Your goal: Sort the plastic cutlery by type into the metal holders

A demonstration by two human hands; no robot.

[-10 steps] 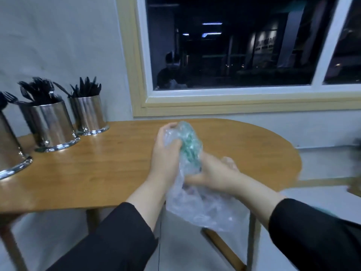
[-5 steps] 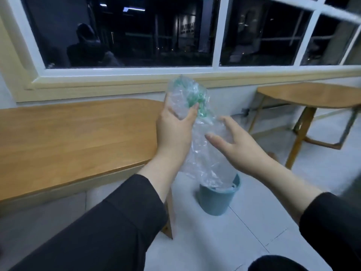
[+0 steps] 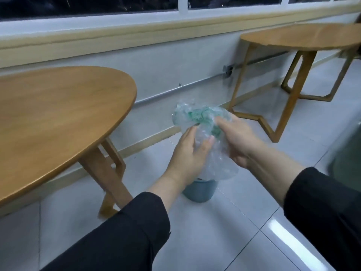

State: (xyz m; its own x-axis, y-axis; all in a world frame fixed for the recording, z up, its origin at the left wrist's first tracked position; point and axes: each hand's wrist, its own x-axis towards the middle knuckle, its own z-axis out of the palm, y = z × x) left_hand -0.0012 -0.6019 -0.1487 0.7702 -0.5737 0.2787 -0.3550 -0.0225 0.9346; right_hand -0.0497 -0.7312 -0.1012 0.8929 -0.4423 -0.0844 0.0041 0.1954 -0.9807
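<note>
Plastic cutlery: none in view, and no metal holders either. What the hands carry is a crumpled clear plastic bag (image 3: 203, 137) with green print, most likely empty packaging.

Left hand (image 3: 187, 155): fingers curled under and against the bag's left side, thumb pressed on the film. Right hand (image 3: 237, 139): fingers clamped on the bag's upper right, knuckles up. The bag bulges out above and below both sets of fingers.

Blue-grey bin (image 3: 200, 189) on the tiled floor (image 3: 224, 241), directly below the fingers; only its lower body shows under the bag. Judged step: discarding the wrapper.

Risks:
- Film is light and springy; released loosely, it may reopen and drift past the bin's rim onto the floor.
- Bin mouth is hidden beneath the bag, so aim cannot be checked from this view.
- Any cutlery left inside would be thrown out; contents cannot be made out through the creased film.

Counts: bags 1; bins 1; hands 2; desks 2, near desk (image 3: 58, 114) left of the fingers, second desk (image 3: 304, 36) beyond and right.
</note>
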